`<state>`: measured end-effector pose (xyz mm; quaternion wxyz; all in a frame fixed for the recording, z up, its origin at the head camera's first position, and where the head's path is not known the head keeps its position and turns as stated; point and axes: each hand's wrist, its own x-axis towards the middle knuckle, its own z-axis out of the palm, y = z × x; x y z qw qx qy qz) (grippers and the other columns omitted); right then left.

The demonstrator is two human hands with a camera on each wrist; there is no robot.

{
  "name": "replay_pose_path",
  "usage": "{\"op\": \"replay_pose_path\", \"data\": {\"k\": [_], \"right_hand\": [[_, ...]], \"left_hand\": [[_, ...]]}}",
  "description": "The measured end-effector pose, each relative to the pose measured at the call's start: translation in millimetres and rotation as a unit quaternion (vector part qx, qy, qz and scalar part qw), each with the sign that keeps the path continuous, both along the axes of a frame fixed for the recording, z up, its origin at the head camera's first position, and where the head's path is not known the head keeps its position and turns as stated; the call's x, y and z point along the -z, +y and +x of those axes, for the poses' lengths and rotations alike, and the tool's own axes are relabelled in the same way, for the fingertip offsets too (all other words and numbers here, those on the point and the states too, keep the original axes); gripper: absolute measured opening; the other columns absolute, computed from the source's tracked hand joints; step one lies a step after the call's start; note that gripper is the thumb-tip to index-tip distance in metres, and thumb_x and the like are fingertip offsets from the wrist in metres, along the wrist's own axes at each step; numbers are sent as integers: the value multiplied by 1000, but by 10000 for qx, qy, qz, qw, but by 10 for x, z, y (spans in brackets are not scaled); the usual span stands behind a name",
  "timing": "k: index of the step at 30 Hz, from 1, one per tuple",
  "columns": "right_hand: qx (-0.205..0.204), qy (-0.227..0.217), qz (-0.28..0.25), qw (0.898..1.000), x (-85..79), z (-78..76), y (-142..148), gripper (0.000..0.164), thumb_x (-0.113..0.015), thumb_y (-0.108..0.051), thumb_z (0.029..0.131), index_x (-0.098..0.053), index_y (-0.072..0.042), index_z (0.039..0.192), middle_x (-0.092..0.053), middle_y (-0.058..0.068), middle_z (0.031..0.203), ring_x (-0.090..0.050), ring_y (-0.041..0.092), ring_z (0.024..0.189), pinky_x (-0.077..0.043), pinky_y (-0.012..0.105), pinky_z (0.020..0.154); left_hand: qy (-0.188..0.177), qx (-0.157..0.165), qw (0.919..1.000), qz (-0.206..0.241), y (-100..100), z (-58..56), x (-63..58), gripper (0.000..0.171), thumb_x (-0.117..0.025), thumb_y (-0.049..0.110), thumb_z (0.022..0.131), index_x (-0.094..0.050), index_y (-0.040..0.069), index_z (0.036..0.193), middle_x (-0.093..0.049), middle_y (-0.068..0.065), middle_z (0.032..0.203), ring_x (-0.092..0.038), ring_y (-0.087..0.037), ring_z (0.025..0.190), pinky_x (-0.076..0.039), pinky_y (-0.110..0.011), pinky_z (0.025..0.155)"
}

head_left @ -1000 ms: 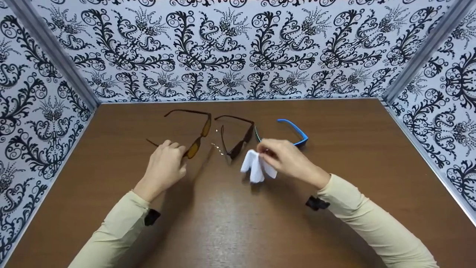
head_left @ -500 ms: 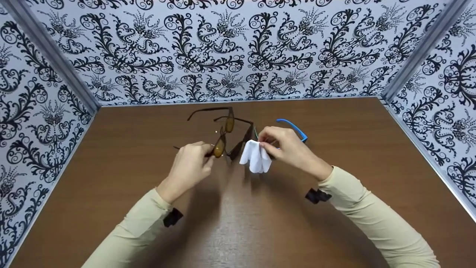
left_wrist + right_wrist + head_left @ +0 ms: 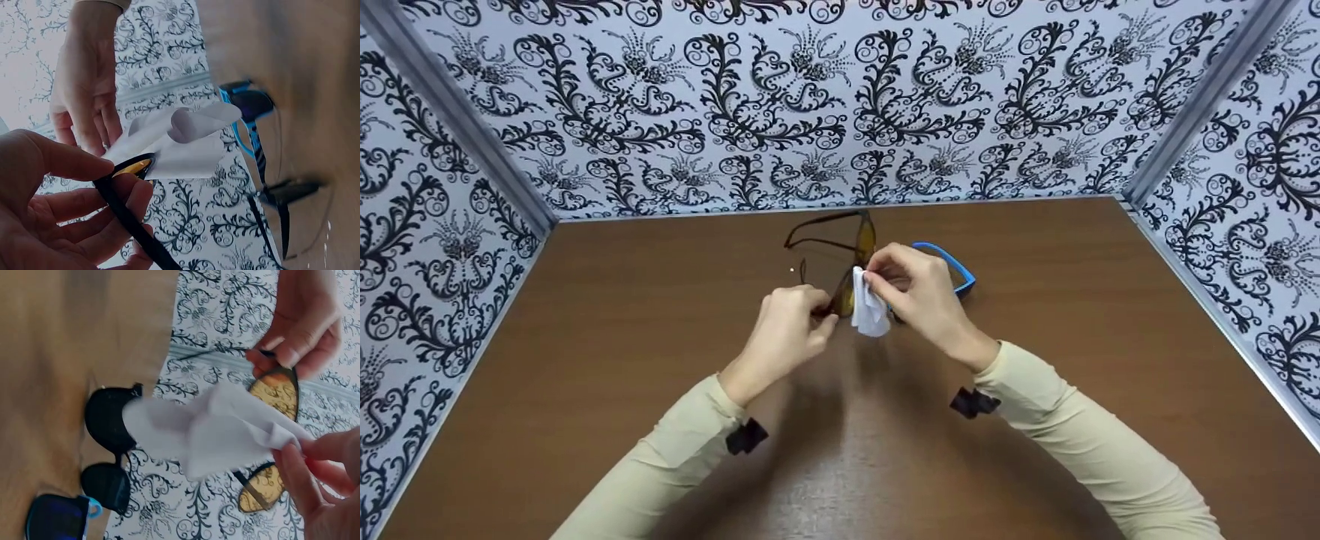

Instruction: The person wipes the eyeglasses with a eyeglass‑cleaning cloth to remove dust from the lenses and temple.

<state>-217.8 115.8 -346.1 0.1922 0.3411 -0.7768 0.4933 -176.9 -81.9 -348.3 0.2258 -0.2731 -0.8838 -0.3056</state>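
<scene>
My left hand [image 3: 787, 330] pinches a pair of yellow-lensed sunglasses [image 3: 865, 238] by the corner of the dark frame, where a temple meets the lens. The right wrist view shows both yellow lenses [image 3: 272, 395] of this pair, held up above the table. Between thumb and fingertips, my right hand [image 3: 922, 296] holds a white cloth [image 3: 870, 309] that hangs down in folds. In the head view the cloth overlaps the nearer lens. From the left wrist, the cloth [image 3: 185, 140] shows right behind the lens rim.
Dark-lensed sunglasses [image 3: 109, 419] stand on the brown table [image 3: 622, 337], mostly hidden behind the held pair in the head view. Blue-framed sunglasses [image 3: 952, 266] lie to the right, partly behind my right hand. Patterned walls [image 3: 810, 97] enclose the back and sides.
My left hand has carried the yellow-lensed sunglasses rightward, up to the cloth. My right hand has moved slightly up and left with the cloth, which now overlaps a lens.
</scene>
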Motion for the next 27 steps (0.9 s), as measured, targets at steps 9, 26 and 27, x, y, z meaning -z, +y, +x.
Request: {"op": "replay_pose_path", "data": {"k": [9,26,27], "right_hand": [[311,1036,269,9938,199,35,-48,12,-74,-7,84,-73,-5,96,-66,7,104,-60,21,97,-50,30,81],[48,2467,368,9684,232,97,-92,18,-72,1,83,-71,-4,101,-62,13,101,-63,25,91,-53,29,81],[-91,2604,450,9644,236,105,-86,18,-72,1,83,-71,-4,101,-62,13,100,-64,24,90,-53,29,79]], "left_hand": [[-581,74,9981,183,3,-17,-1,7,-70,0,76,-67,3,71,-64,-4,67,-59,-17,60,-50,-33,56],[-602,475,9966,309,24,5,-61,6,-69,-3,77,-66,2,75,-64,-5,71,-61,-20,64,-50,-33,58],[-572,469,9967,330,23,4,-61,6,-69,-3,76,-66,2,75,-64,-5,71,-61,-20,64,-50,-33,59]]}}
